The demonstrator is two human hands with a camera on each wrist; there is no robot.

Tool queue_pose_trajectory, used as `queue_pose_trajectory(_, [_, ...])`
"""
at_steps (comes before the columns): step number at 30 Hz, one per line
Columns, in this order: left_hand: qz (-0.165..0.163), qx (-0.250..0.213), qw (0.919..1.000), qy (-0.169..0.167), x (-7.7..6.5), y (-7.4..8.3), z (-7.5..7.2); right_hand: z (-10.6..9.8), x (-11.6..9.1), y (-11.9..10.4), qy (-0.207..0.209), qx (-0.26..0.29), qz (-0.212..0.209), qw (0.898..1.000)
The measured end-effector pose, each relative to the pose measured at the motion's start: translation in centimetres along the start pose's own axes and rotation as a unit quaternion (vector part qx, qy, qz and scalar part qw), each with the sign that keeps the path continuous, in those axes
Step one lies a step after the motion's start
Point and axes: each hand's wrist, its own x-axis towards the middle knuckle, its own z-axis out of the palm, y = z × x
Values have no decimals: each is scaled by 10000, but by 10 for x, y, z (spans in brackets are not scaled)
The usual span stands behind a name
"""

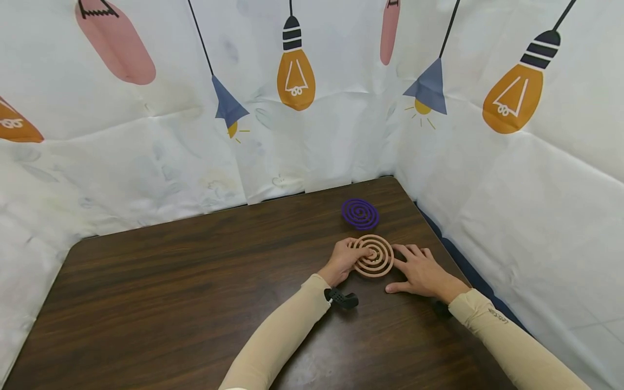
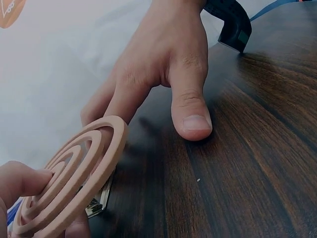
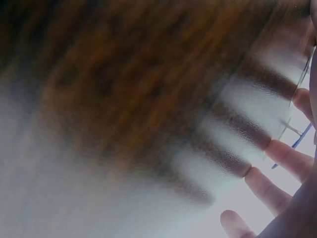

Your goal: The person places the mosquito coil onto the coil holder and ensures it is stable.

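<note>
My left hand [image 1: 341, 262] holds a peach-coloured mosquito coil [image 1: 388, 260], with its thumb [image 2: 22, 181] pressed on the middle of the spiral and its other fingers behind it. In the left wrist view the coil [image 2: 111, 153] is tilted above the table. My right hand [image 1: 421, 271] is spread low at the coil's right side, fingertips [image 3: 252, 173] down on the tabletop and thumb out toward the near side. Whether its index finger touches the coil's rim I cannot tell. Beyond both hands is a purple mosquito coil [image 1: 360, 214].
The dark wood-grain table [image 1: 170, 281] reaches far to the left. White cloth with printed lamps [image 1: 331, 135] hangs along its back and right sides. A small shiny metal piece [image 2: 104, 201] shows partly behind the peach coil in the left wrist view.
</note>
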Motion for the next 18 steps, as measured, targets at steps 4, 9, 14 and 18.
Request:
queue_pose_trajectory(4, [4,83,10000,11,0,1,0,-1,0,0,-4,6,-2,10000])
queue_pose_trajectory(9, [-10,201,9998,-22,0,2,0,-2,1,1,1,-13,0,10000])
queue_pose_trajectory(14, [22,266,9996,40,1,2,0,-1,1,1,-7,-37,-1,10000])
queue_pose_trajectory(18, [40,324,9994,78,0,1,0,0,0,0,-26,-25,-1,10000])
